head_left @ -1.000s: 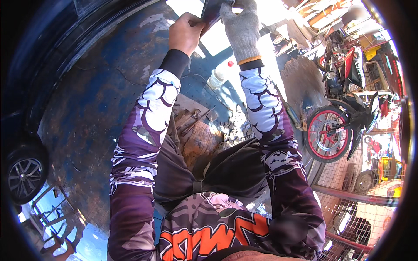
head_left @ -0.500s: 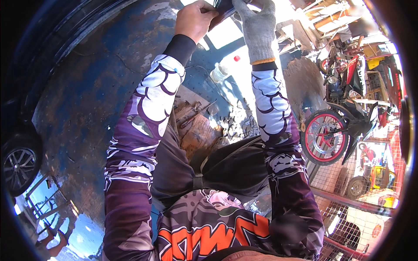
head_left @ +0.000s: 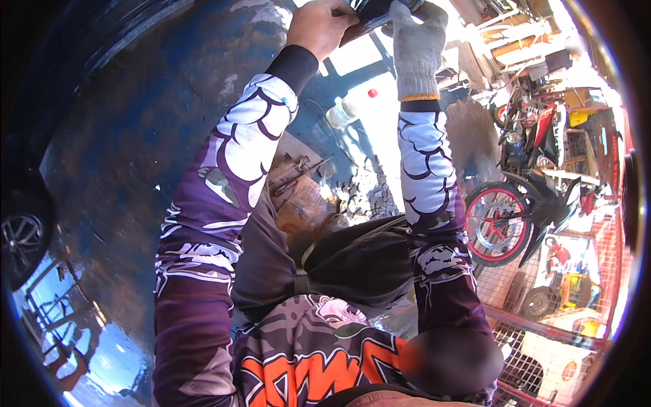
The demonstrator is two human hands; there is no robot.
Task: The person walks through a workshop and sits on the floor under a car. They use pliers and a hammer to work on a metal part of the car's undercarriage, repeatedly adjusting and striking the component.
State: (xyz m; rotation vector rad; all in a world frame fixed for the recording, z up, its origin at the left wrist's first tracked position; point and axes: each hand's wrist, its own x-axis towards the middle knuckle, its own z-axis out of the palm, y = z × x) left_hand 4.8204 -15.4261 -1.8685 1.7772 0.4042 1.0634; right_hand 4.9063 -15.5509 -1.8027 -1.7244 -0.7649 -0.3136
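At the top edge, my bare left hand (head_left: 315, 28) pinches a dark, flat piece (head_left: 373, 13), whose full shape runs out of frame. My right hand (head_left: 417, 51), in a grey knit glove with a yellow cuff edge, grips the same piece from the other side. Below and between my forearms, on the blue, scuffed floor (head_left: 129, 156), stands a translucent plastic bottle (head_left: 342, 112) near a small red cap-like object (head_left: 372, 93). Brown wooden pieces (head_left: 305, 203) lie by my bent legs, with broken grey debris (head_left: 366, 190) beside them.
A black motorcycle with a red-rimmed wheel (head_left: 546, 207) is on the right, amid stacked clutter (head_left: 515, 37). Red-framed wire mesh (head_left: 515, 339) runs along the lower right. A dark vehicle's alloy wheel (head_left: 20, 241) shows at the far left.
Both my hands have moved up and to the right in the view, carrying the dark piece with them. The left forearm leans further right. The surroundings have shifted slightly in the frame.
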